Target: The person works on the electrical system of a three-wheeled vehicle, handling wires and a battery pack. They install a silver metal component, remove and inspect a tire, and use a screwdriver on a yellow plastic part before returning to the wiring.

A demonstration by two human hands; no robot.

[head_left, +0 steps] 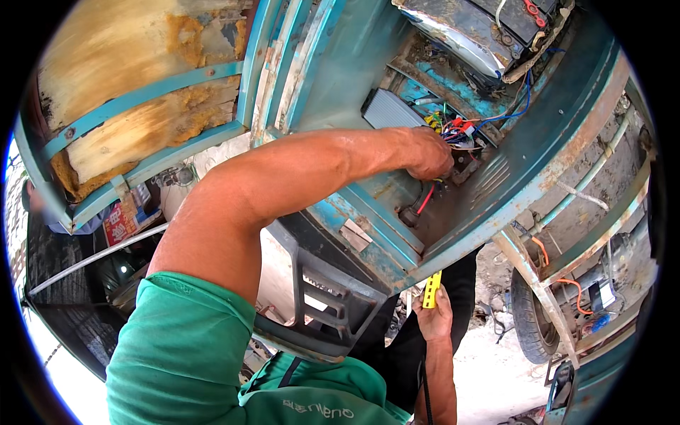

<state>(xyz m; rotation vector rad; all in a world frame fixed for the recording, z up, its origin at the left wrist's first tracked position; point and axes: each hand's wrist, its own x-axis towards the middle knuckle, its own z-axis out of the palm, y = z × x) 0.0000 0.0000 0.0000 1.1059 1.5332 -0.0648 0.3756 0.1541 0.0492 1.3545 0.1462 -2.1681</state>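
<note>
My left hand is closed among a bundle of colored wires with connectors, inside a rusty teal metal compartment; what its fingers hold is hidden. Just behind it lies a finned silver controller box. A short red wire hangs below my fingers. Lower down, outside the compartment, my right hand grips a yellow tool with a row of dark slots.
A battery sits at the back of the compartment. An open panel with peeling foam stands at left, a dark plastic grille below my arm. At right are a rusty frame and a tyre.
</note>
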